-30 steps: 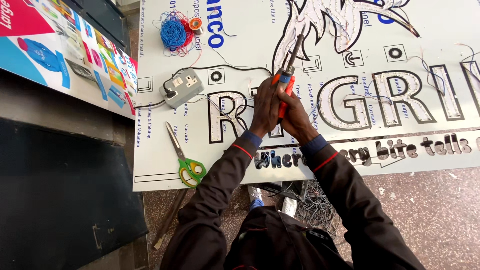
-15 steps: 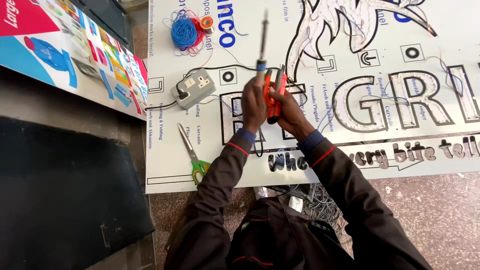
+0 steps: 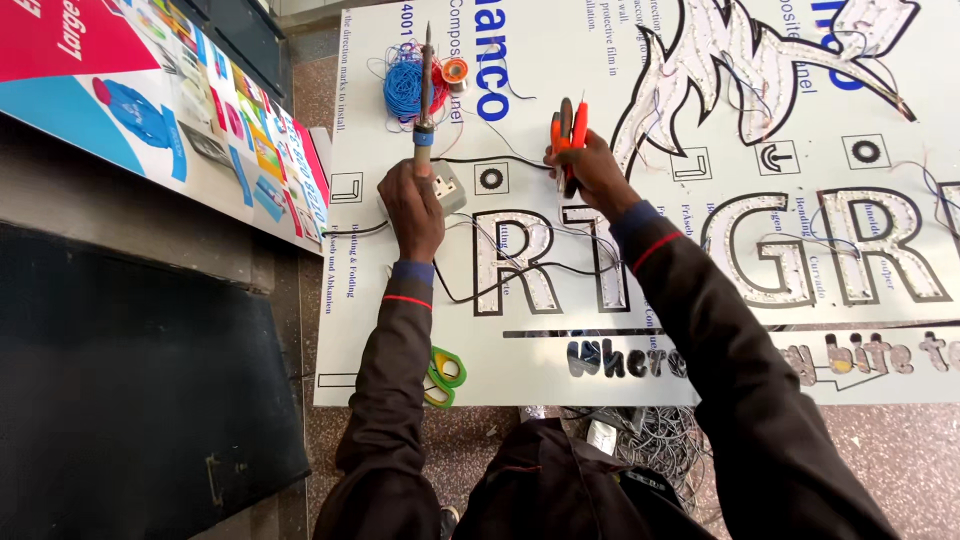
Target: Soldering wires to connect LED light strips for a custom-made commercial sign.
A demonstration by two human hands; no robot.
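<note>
Parting since half a second ago, the hands now sit well apart instead of close together over the sign panel [image 3: 900, 370]. Left hand [image 3: 412, 208], arm stretched forward, is fisted around a soldering iron [image 3: 425, 90] pointing toward the frame's top, above the blue wire coil [image 3: 403, 88]. Right hand [image 3: 590, 170] grips red-handled pliers [image 3: 568, 135] upper centre. Green scissors [image 3: 445, 375] lie beside the left sleeve.

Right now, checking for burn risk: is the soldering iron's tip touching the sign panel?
No: the left hand holds the soldering iron raised, tip pointing away.
</note>
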